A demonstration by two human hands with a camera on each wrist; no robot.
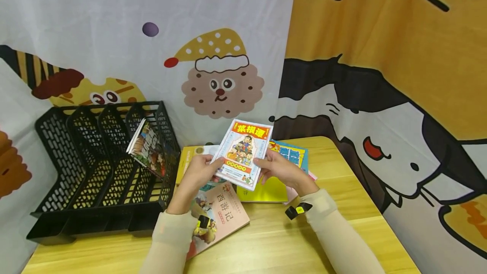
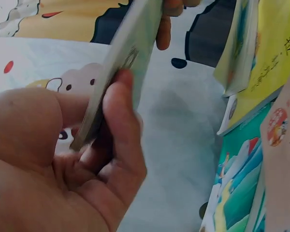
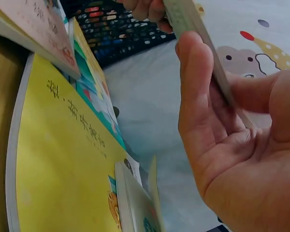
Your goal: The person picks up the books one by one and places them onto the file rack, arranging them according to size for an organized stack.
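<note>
Both hands hold up a light blue book [image 1: 243, 153] with a red title band and cartoon children on its cover. My left hand [image 1: 199, 172] pinches its lower left edge, thumb on the front and fingers behind. On the right edge, my right hand [image 1: 285, 170] grips it the same way. The left wrist view shows the book [image 2: 128, 63] edge-on between thumb and fingers. Below it lie a pink book [image 1: 228, 208], a yellow-green book [image 1: 262, 191] and, behind the right hand, a blue book [image 1: 300, 153].
A black mesh file rack [image 1: 102, 181] with several slots stands on the left of the wooden table [image 1: 274, 240]. One book [image 1: 148, 147] leans in its right-hand slot. A cartoon-printed curtain [image 1: 220, 3] hangs close behind the table.
</note>
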